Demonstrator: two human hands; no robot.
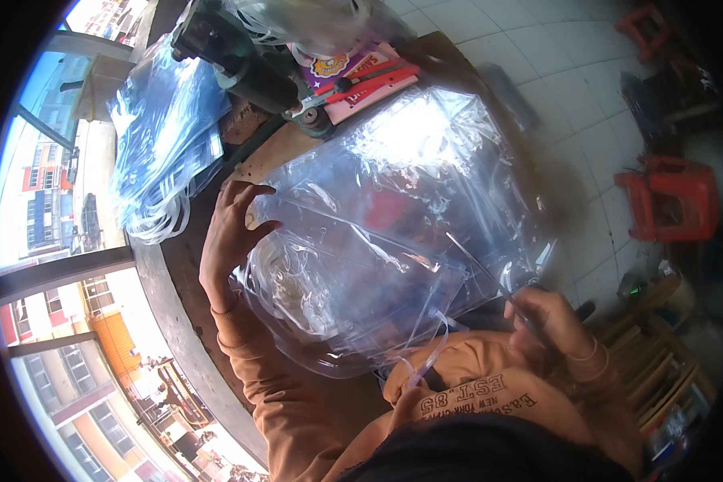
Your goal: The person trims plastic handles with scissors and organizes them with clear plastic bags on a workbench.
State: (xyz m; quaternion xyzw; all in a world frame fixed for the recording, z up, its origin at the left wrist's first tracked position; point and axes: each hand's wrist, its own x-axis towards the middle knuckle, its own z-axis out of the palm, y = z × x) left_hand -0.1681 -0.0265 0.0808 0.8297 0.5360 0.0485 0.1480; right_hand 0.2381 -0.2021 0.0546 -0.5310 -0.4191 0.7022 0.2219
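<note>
Clear plastic sheets (361, 209), apparently bags with seamed edges, lie in a shiny layered heap in front of me. At the heap's left edge is my left hand (234, 226), thumb and fingers curved but apart, with nothing between them. Beside it, a coil of translucent plastic strips (289, 289) shows within or under the sheet. My right hand (550, 320), at the lower right, is closed round a long thin metal rod (490, 275) with a dark handle. The rod's tip points up and left over the sheets. A loose clear strap (432, 350) hangs near my body.
A dark machine (245, 68) stands at the far left, beside a stack of clear bags (165, 136). A red-handled tool (369, 83) lies at the back on colourful packaging (325, 66). Red plastic stools (673, 201) stand on the tiled floor to the right. Windows line the left.
</note>
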